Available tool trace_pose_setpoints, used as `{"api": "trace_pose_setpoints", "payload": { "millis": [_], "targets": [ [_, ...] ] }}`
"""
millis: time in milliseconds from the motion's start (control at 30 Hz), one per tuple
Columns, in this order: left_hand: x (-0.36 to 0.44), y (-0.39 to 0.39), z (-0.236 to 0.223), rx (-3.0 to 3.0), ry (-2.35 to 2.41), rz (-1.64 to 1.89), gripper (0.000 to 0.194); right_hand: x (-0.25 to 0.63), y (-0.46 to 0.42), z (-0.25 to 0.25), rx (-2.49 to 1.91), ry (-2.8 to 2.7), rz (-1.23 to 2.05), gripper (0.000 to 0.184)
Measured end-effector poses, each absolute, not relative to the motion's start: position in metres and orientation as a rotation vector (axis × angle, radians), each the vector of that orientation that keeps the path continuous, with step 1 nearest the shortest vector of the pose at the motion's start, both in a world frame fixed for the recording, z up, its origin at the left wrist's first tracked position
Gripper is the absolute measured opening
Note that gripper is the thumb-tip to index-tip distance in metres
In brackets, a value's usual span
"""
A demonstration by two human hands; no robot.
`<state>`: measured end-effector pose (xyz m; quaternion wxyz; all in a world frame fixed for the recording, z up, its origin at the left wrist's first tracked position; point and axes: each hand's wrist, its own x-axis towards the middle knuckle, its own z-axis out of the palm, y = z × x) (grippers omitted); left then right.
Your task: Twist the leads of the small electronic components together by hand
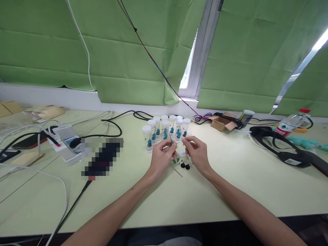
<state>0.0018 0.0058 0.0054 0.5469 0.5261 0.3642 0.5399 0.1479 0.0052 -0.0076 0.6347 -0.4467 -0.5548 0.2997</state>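
Note:
My left hand and my right hand meet above the table, both closed in a pinch. Between their fingertips runs a thin, light-coloured rod; a bit of green shows at the left fingers. Right behind my hands stands a cluster of clear tubes with white caps, holding blue-green parts and thin rods. Under my hands lie green pieces, two small black round parts and a thin stick. A white cap is partly visible between my hands.
To the left are a white power strip, loose cables and a pixelated dark device. An open cardboard box, a can, a bottle with a red cap and a black headset-like device stand or lie to the right.

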Motion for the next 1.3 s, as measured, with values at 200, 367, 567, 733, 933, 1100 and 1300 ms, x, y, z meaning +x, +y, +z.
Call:
{"api": "trace_pose_setpoints", "payload": {
  "millis": [200,367,567,733,933,1100,1300],
  "targets": [
    [0.002,0.006,0.004,1.321,0.877,1.297,0.02,0.148,0.004,-0.007,-1.029,-1.278,0.682,0.022],
    [0.001,0.007,0.004,1.381,0.899,1.304,0.018,0.148,0.003,-0.006,-1.031,-1.279,0.691,0.022],
    [0.001,0.006,0.004,1.443,0.924,1.316,0.017,0.148,0.003,-0.005,-1.031,-1.282,0.703,0.026],
    [0.001,0.007,0.002,1.488,0.941,1.331,0.017,0.148,0.003,-0.003,-1.051,-1.279,0.754,0.028],
    [0.002,0.007,0.002,1.532,0.973,1.331,0.016,0.15,0.007,-0.007,-1.023,-1.239,0.861,0.029],
    [0.003,0.005,0.004,1.554,0.972,1.334,0.015,0.152,0.013,-0.012,-0.967,-1.164,0.982,0.029],
    [0.005,0.006,0.003,1.576,0.963,1.349,0.015,0.152,0.012,-0.009,-0.916,-1.08,1.106,0.03]
  ]
}}
